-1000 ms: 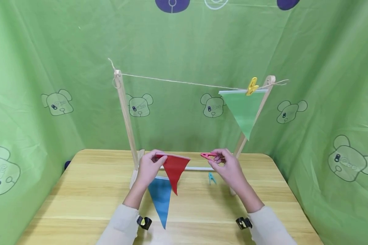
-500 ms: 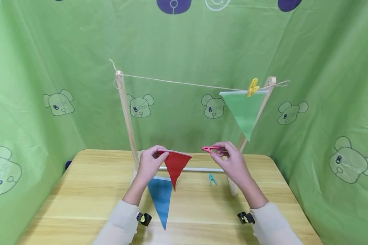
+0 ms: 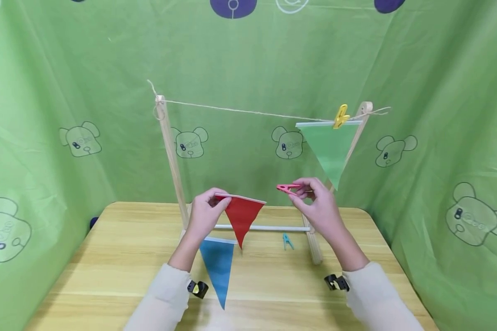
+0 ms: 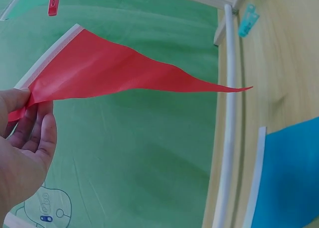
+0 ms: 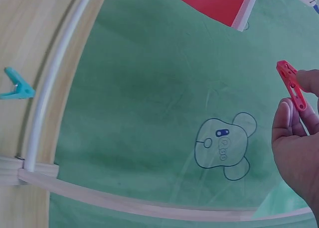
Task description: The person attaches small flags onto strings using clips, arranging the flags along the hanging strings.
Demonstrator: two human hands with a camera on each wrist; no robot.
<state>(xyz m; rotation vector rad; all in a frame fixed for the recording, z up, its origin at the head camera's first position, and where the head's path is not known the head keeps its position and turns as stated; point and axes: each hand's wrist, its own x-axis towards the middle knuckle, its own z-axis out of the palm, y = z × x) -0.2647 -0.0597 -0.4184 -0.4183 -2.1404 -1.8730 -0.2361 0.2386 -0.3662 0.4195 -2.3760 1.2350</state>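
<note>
Only overhead: green flag (image 3: 329, 149), apparently pegged.

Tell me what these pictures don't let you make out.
- Red flag: the corner the left hand pinches is hidden by its fingers in the head and left wrist views.
- Pink peg: its rear end is covered by the right hand in the head view.
- Blue flag: cut off by the left wrist frame's edge.
</note>
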